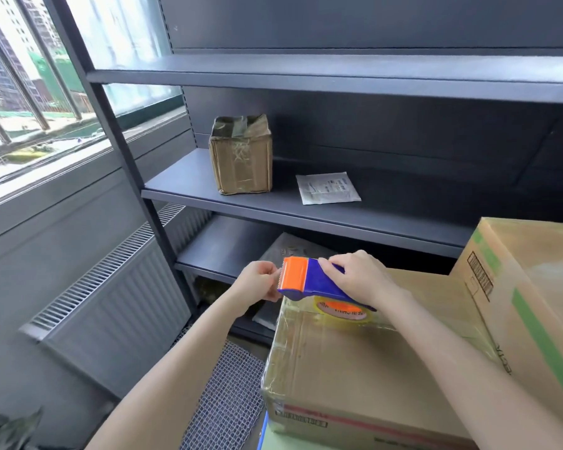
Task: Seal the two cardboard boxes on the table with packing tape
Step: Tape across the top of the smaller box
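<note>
Shelving (306, 203) of dark metal fills the background. A small box (241, 157) and a white envelope (327, 188) sit on its middle shelf, well apart from the work.

Big box (533, 287) stands at right, hard against the flat box (355, 368). Cannot tell whether it rests on it. The flat box is nearest the camera, and its top and edges already shine with clear tape.

Tape dispenser (309, 280), blue with an orange guard, is over the far left corner of the flat box. Its roll (342, 308) is just above or touching the lid.

Right hand (358, 277) is curled round the blue body. Left hand (257, 280) has its fingertips pinched together at the toothed edge, judged to be on the tape end, which is too thin to see.

Risks:
- Fingertips sit right at the teeth, so a slip of the pinch could nick them.
- The clear tape end could snap back onto the roll or fold on itself if the pull is crooked.
- The big box crowds the right side and could block a straight run of tape.
- The flat box reaches the table's near edge, so a hard pull could drag it.
</note>
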Action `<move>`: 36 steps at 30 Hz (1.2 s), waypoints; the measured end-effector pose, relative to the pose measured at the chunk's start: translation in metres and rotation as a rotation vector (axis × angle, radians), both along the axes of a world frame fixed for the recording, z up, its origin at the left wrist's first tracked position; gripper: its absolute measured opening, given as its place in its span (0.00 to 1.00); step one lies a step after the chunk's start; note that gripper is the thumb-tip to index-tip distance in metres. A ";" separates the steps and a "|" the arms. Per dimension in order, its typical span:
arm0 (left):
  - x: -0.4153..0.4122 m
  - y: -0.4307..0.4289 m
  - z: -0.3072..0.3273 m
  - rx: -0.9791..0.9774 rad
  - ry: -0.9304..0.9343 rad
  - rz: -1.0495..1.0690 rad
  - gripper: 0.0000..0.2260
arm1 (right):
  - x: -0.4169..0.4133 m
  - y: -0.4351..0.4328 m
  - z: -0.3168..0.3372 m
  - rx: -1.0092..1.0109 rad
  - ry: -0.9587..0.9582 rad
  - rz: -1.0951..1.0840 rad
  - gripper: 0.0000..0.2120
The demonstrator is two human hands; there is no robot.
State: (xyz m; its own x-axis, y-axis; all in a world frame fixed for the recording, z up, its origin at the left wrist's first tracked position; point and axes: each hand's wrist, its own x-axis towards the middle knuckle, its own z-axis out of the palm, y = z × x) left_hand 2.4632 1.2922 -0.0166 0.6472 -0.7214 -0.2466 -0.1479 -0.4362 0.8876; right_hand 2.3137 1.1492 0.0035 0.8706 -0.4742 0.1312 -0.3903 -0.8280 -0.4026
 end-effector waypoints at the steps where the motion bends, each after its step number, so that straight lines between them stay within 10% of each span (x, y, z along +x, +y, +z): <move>1: 0.001 -0.001 0.001 0.016 -0.002 0.005 0.15 | 0.001 0.000 0.000 0.006 0.010 0.001 0.21; 36: 0.050 0.034 -0.024 0.326 -0.301 0.046 0.16 | -0.035 -0.056 -0.007 -0.094 0.255 -0.089 0.24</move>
